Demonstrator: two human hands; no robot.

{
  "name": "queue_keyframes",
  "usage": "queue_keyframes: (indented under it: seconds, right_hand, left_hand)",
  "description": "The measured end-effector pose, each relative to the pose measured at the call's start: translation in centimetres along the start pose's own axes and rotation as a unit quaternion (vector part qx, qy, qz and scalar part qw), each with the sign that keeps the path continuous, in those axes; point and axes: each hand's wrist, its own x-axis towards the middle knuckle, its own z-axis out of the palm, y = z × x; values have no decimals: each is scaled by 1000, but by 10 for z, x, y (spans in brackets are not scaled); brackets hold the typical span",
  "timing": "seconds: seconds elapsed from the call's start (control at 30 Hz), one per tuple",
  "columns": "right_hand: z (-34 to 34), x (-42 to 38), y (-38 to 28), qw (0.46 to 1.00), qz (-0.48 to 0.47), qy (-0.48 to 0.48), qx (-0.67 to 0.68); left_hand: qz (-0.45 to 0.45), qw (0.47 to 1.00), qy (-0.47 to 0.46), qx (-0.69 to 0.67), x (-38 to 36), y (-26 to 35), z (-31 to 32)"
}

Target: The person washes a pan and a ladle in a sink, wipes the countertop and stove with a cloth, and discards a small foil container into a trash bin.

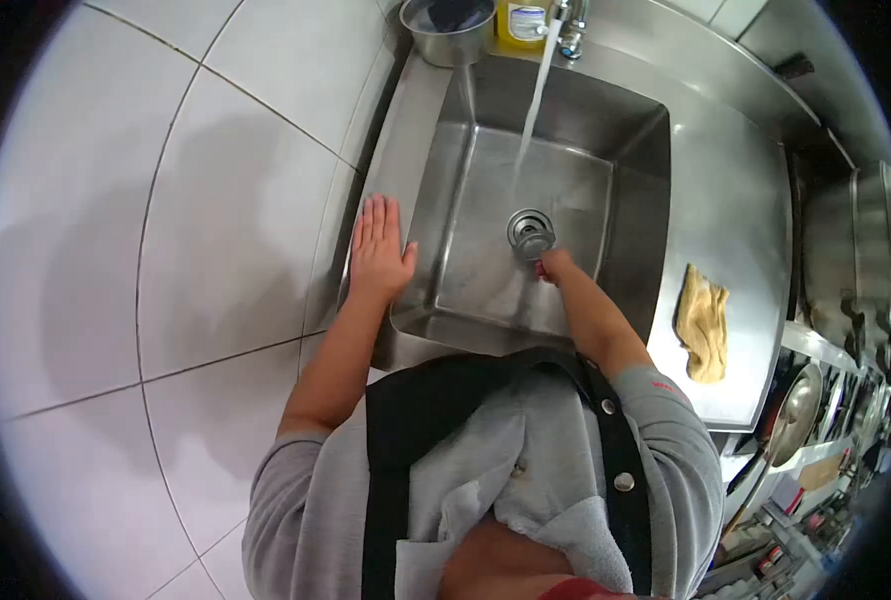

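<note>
My left hand [381,252] lies flat on the left rim of the steel sink [456,345], its fingers stretched out and pointing away from me. Down in the basin, my right hand [554,266] is closed on a grey metal strainer [536,243], which overlaps the near side of the round drain [529,222]. Something red shows at my right fingertips. Water runs from the tap [573,38] into the basin, beyond the drain.
A yellow-brown cloth [704,325] lies on the steel counter [731,220] at the right. Behind the sink stand a metal pot [453,42] and a yellow bottle [522,24]. Pans and utensils are at the far right.
</note>
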Motion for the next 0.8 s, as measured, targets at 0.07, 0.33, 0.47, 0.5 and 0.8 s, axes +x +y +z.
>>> queue_keyframes:
  seconds: [0.07, 0.33, 0.47, 0.5, 0.8]
  right_hand:
    - [6, 19, 6, 993, 30, 52, 98]
    - [-134, -262, -16, 828, -159, 482, -239]
    - [-134, -317, 86, 828, 178, 489, -209]
    - [-124, -318, 105, 832, 265, 454, -178]
    - [-112, -250, 11, 767, -232, 575, -167]
  left_hand:
    - [28, 999, 12, -11, 26, -6, 7]
    - [-20, 999, -18, 34, 141, 1, 23]
    - [-30, 998, -35, 40, 169, 6, 28]
    - [-32, 998, -34, 47, 173, 7, 29]
    - [80, 911, -48, -401, 242, 101, 90]
